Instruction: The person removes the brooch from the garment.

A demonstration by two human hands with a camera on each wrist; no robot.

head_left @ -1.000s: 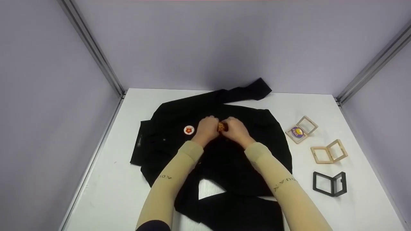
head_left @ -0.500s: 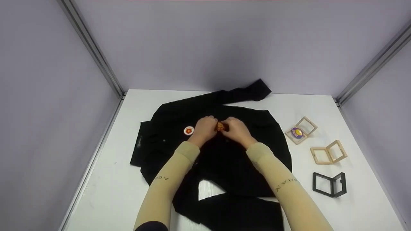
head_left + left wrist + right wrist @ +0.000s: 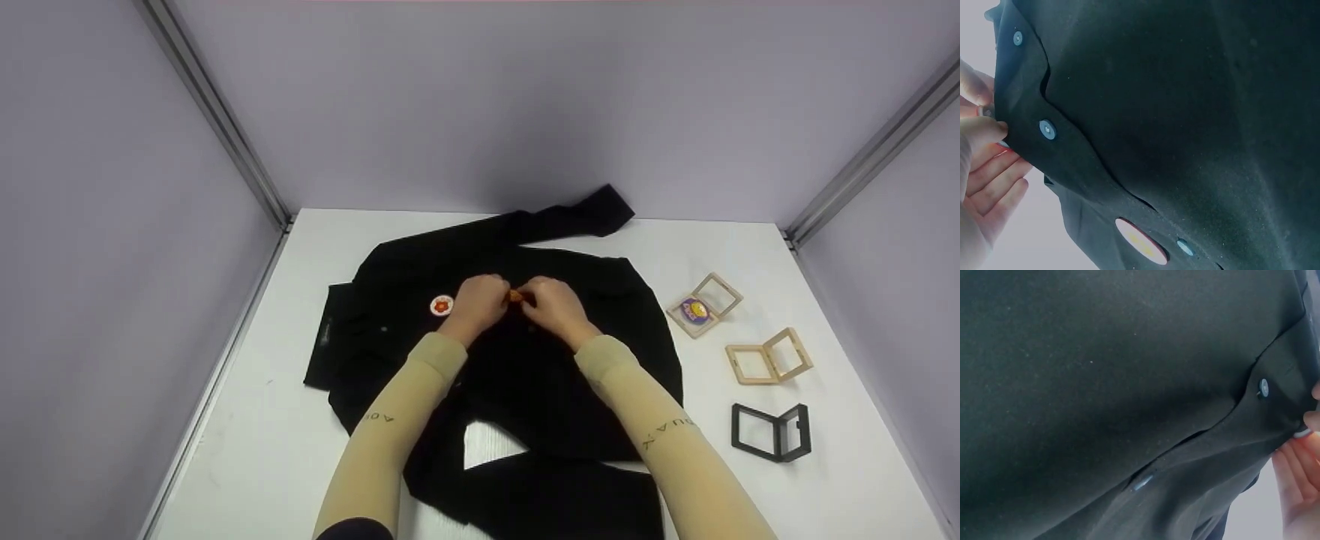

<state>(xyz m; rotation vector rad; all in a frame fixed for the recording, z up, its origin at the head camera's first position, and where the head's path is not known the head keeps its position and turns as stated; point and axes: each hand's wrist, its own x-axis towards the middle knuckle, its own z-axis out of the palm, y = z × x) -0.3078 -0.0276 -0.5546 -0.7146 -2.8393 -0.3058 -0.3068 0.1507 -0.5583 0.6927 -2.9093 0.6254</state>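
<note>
A black button-up shirt (image 3: 570, 390) lies spread on the table, its placket lifted toward the hands. My left hand (image 3: 480, 304) and right hand (image 3: 553, 306) meet at the placket, pinching a small orange badge (image 3: 515, 296) between them from both sides. In the left wrist view, the left thumb and fingers (image 3: 994, 180) hold the badge at the fabric's edge, near a blue button (image 3: 1048, 129). From the right wrist view, the right fingers (image 3: 1300, 478) grip the same edge; the badge is mostly hidden. Left of the hands, a white badge with an orange flower (image 3: 442, 305) sits on the shirt.
On the right side of the white table (image 3: 247, 420) stand three small open hinged frames: a wooden one holding a purple-and-yellow badge (image 3: 694, 310), another wooden frame (image 3: 769, 358) and a black frame (image 3: 771, 433). Grey walls enclose the table at the back and sides.
Both hands stay almost in place. The orange badge has tilted, so less of its face shows from above; the left forearm has shifted slightly left.
</note>
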